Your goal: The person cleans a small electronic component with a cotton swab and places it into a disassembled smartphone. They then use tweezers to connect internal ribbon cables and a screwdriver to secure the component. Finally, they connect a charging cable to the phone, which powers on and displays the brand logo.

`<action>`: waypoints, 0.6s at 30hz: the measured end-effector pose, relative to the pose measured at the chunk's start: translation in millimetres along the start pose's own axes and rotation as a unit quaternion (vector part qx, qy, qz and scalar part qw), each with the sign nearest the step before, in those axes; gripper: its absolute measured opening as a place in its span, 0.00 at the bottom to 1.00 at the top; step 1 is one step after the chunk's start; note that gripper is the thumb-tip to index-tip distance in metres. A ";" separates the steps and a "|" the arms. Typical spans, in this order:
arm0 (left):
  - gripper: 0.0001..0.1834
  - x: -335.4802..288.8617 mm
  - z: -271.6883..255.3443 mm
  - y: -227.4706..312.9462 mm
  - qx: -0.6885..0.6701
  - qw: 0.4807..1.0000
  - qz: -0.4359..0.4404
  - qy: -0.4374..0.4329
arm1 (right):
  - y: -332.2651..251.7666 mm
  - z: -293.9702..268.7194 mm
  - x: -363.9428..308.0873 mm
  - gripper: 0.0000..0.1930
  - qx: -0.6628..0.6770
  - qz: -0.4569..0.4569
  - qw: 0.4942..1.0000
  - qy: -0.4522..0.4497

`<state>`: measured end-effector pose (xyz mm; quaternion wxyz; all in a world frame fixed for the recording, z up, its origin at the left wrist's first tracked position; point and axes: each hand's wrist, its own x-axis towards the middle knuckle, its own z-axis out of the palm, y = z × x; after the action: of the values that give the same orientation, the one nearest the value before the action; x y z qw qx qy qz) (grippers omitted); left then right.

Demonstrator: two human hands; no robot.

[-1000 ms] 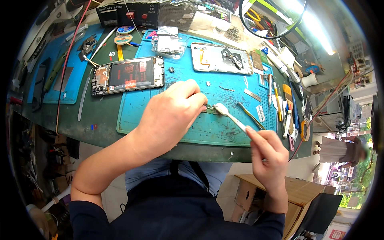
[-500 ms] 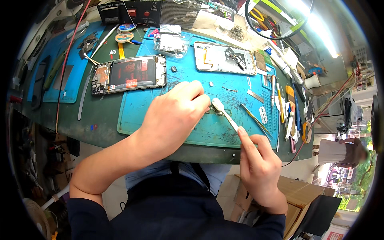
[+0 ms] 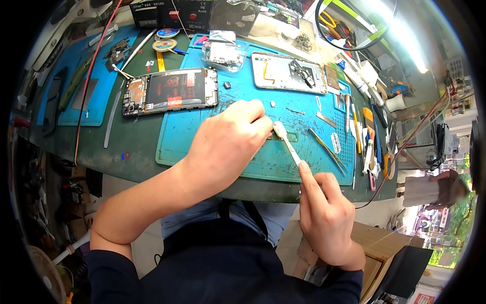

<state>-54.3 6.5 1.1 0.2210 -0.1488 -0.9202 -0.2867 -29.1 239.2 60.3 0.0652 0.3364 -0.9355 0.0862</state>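
My right hand (image 3: 326, 213) grips the handle of a white toothbrush (image 3: 290, 147) over the blue work mat (image 3: 253, 167). The brush head lies right beside the fingertips of my left hand (image 3: 228, 136). Those fingers are pinched together; the hand's back hides what they hold, if anything. Just right of the brush head, a small greenish recessed patch shows on the mat. Farther left lies an opened phone (image 3: 174, 93) with its dark battery and circuit board exposed. At the far side of the mat rests a silvery phone back housing (image 3: 263, 73) with small parts on it.
Tweezers (image 3: 328, 150) and a small metal blade lie right of the toothbrush. Brushes, screwdrivers and a pen-like tool (image 3: 348, 114) crowd the mat's right edge. A clear box (image 3: 223, 54) of parts stands behind, near solder spools (image 3: 164, 45). A red cable (image 3: 86, 91) crosses at left.
The view has shifted slightly, so the bench things sit a little to the right. Both hands keep their grips, with the toothbrush head still close to my left fingertips.
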 end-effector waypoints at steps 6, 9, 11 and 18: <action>0.05 0.1 0.5 0.9 0.017 1.000 0.006 -0.007 | 11.2 0.2 3.4 0.24 0.037 0.005 0.999 0.018; 0.05 -0.2 1.1 0.4 0.013 1.000 0.003 -0.005 | 13.9 -2.7 -1.9 0.22 0.059 -0.015 0.998 0.029; 0.05 0.2 1.0 -0.1 0.010 1.000 0.008 -0.001 | 15.5 -2.6 -2.2 0.21 0.072 0.016 0.997 -0.003; 0.05 0.9 1.2 -0.3 -0.004 1.000 0.009 0.006 | 11.2 -3.8 -0.5 0.20 0.111 0.059 0.992 -0.013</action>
<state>-55.6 7.1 0.5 0.2286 -0.1560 -0.9164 -0.2890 -35.6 248.8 62.6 0.0096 0.2871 -0.9390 0.1891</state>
